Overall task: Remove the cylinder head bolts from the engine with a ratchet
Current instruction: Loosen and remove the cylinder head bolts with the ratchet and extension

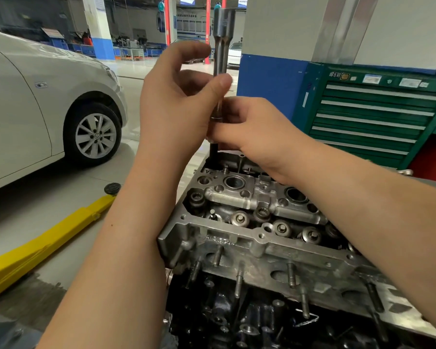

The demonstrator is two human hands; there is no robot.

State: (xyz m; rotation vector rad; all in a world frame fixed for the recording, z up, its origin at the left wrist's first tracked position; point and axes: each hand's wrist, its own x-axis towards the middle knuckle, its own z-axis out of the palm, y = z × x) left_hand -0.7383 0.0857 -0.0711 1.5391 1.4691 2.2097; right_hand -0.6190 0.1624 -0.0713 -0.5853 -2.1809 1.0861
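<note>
An aluminium cylinder head (262, 238) sits on a dark engine block, filling the lower middle of the head view. A steel socket extension bar (222, 39) stands upright above the head's far end, and its black lower tip (214, 153) enters the head there. My left hand (176, 104) holds the bar's shaft between thumb and fingers. Just below it, my right hand (252, 129) pinches the bar's lower part. Two spline-head bolts (196, 198) (261, 213) are seated in the head. No ratchet handle is visible.
A white car (43, 107) is parked on the left over a yellow lift arm (48, 238) lying on the floor. A green tool cabinet (373, 114) stands at the right behind the engine. Studs (239, 280) stick out of the head's near side.
</note>
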